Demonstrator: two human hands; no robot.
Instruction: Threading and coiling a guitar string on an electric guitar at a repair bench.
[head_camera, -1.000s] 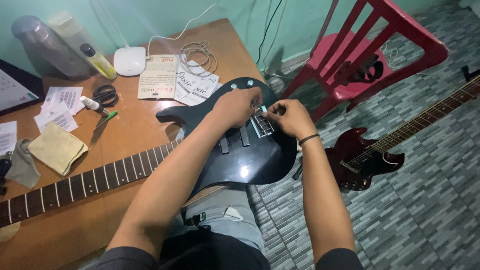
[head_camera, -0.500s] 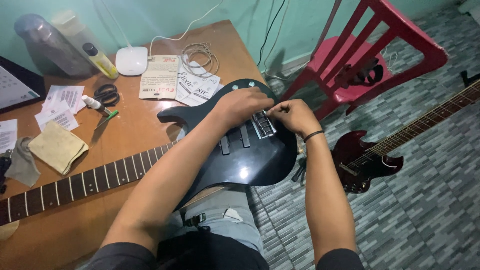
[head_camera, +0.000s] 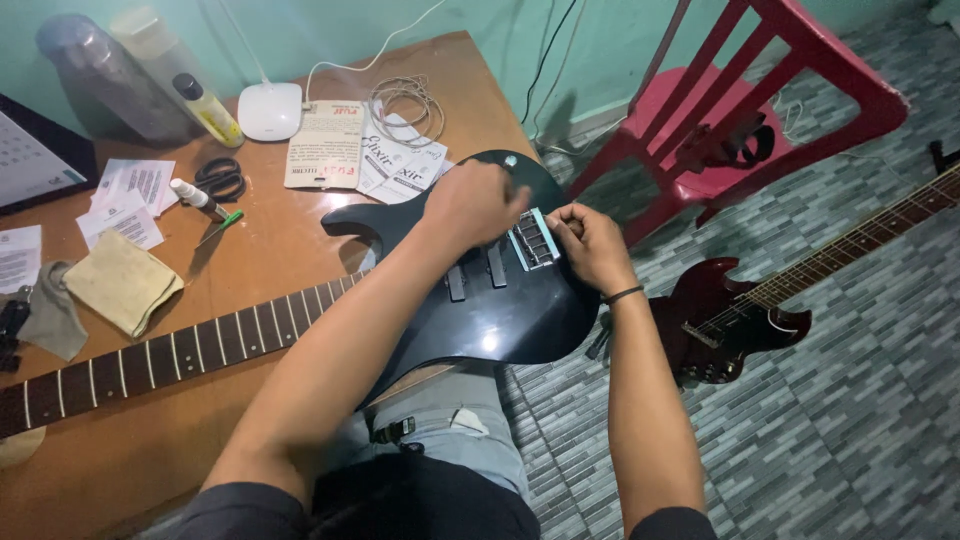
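Your hands, left (head_camera: 478, 203) clenched atop the strings and right (head_camera: 590, 243) pinching at the bridge (head_camera: 533, 238), steady the black guitar (head_camera: 480, 290) lying mid-frame across desk (head_camera: 270, 250) and lap.

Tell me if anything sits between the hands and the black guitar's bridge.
Nothing visible does. The left hand rests on the black guitar beside the bridge, and the right hand touches the bridge's other side. The papers lie clear of it.

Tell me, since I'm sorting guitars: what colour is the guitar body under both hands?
Glossy black guitar body, clearest in the head view.
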